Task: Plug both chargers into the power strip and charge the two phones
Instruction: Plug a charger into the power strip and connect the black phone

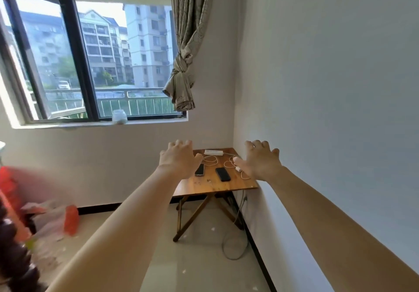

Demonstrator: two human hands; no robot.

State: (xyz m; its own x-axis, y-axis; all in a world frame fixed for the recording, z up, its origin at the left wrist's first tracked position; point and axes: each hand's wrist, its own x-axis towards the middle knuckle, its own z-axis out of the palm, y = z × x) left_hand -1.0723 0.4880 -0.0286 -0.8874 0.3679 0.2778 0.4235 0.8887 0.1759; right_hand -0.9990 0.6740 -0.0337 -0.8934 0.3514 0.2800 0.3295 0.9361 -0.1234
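Both bare arms reach forward over a small wooden folding desk [204, 185] set in the room corner, below and right of the window [90, 53]. The left hand [179, 159] covers the desk's near-left corner and hides the upper end of the left phone [199, 169]; the right hand [260, 161] covers the desk's right edge and part of the cables there. Fingers of both hands are spread and slightly curled, palms down, holding nothing; whether either touches the desk cannot be judged. The white power strip [213, 152] lies at the far edge of the desk, long axis running left to right along the back wall; its sockets are too small to make out. The left phone and the right phone [223, 174] lie flat, screens dark, near the desk's middle, side by side with a gap between; each long axis runs roughly from near edge to far edge, the right phone tilted a little leftward at its far end. White charger cables [212, 160] lie in loose loops between the phones and the power strip. A small white charger block [238, 168] shows just beside the right thumb, partly hidden. Whether any plug is seated in the strip or a phone cannot be told. A white cord [235, 244] hangs from the desk's right side and loops on the floor. The lower left of the view is blurred.
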